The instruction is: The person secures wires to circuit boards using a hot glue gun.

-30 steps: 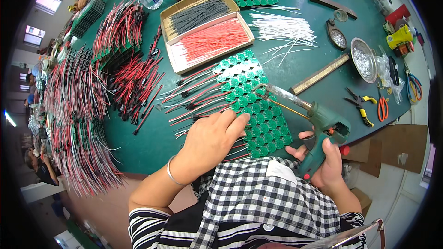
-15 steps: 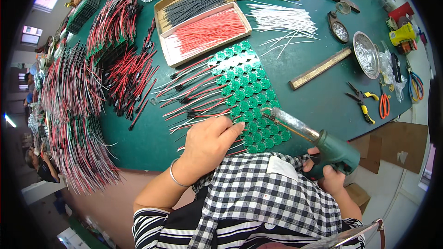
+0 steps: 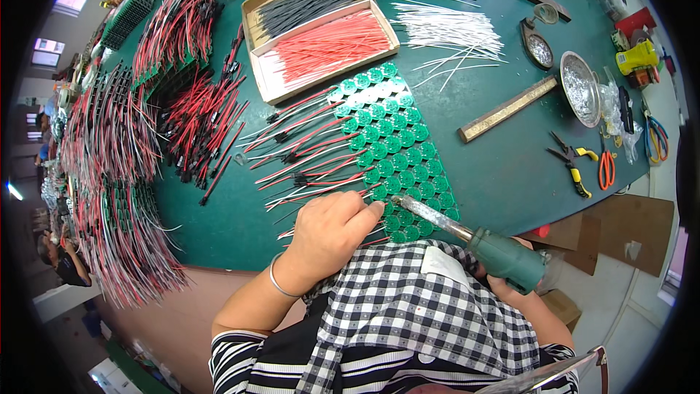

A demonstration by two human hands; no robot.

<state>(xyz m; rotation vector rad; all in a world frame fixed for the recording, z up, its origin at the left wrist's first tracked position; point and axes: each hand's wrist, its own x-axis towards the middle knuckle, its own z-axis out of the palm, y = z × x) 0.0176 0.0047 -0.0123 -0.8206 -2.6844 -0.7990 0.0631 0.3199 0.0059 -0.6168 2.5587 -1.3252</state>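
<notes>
A green panel of small round circuit boards [image 3: 401, 131] lies in front of me, with red, white and black wires [image 3: 310, 152] running out from its left side. My left hand [image 3: 328, 232] rests at the panel's lower left edge. Its thumb and forefinger are pinched on a wire, most of which the hand hides. My right hand [image 3: 503, 288] is closed around a green soldering gun [image 3: 503, 257], partly hidden behind the gun's body. The gun's metal tip points left and reaches the boards just beside my left fingertips.
Beyond the panel stands a cardboard box [image 3: 264, 92] of red and black wires, beside loose white wires [image 3: 448, 33]. Bundles of wired boards [image 3: 113, 131] cover the left. At right lie a metal bar [image 3: 507, 109], a metal bowl [image 3: 580, 87], pliers [image 3: 572, 162] and orange-handled cutters [image 3: 607, 168].
The soldering gun has moved left and down, its tip coming to the boards near my left fingertips. My left hand has shifted only slightly, still at the panel's edge.
</notes>
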